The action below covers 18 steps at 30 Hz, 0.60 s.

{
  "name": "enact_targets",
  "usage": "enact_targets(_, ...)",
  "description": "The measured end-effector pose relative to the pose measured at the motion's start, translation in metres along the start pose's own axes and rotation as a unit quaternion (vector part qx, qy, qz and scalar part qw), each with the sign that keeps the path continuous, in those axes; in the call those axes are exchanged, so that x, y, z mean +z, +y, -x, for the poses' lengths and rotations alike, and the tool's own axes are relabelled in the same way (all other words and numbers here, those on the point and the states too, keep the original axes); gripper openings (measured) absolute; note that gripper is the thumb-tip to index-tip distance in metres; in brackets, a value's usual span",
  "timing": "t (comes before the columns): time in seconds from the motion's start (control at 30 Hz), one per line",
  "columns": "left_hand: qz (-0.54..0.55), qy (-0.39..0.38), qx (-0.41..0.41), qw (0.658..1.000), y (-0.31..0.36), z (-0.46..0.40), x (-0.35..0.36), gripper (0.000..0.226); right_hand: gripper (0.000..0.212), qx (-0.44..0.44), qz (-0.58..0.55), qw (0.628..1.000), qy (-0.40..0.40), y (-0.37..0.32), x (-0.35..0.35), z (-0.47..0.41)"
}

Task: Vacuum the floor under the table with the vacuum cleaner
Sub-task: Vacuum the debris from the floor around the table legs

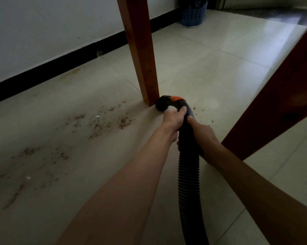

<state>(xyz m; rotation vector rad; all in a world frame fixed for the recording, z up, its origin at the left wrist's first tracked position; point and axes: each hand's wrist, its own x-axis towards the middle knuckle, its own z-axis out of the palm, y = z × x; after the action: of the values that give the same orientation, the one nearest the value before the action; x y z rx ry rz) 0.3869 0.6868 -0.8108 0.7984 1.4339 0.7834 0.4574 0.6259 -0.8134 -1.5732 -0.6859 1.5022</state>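
Both of my forearms reach forward along the ribbed black vacuum hose, and my left hand and right hand are each wrapped tight in a grip around its curved black handle. Beyond my fingers the orange-banded nozzle bends down onto the tiled floor, touching the foot of the near wooden leg. Brown crumbs lie scattered to the left toward the black baseboard, and a blue basket stands far off by the wall.

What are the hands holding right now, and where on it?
Both hold the vacuum hose: left hand on the curved rigid handle below the orange band, right hand just behind, where the ribbed hose begins.
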Motion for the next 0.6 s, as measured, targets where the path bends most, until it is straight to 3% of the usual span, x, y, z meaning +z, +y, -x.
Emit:
enact_targets(0.2, -0.012, -0.013, -0.005, 1.0, -0.002, 0.001, 0.005, 0.035, 0.037, -0.02, 0.02, 0.999, 0.017, 0.006, 0.0, 0.001)
enact_targets(0.37, -0.006, -0.004, 0.001, 1.0, -0.004, -0.001, 0.002, 0.035, 0.032, -0.002, 0.013, 1.0, 0.003, 0.005, -0.002, 0.0)
enact_targets(0.6, 0.0, 0.01, -0.002, 1.0, 0.003, -0.004, -0.01, 0.027, 0.046, -0.025, 0.084, 0.996, 0.035, 0.001, 0.021, -0.009)
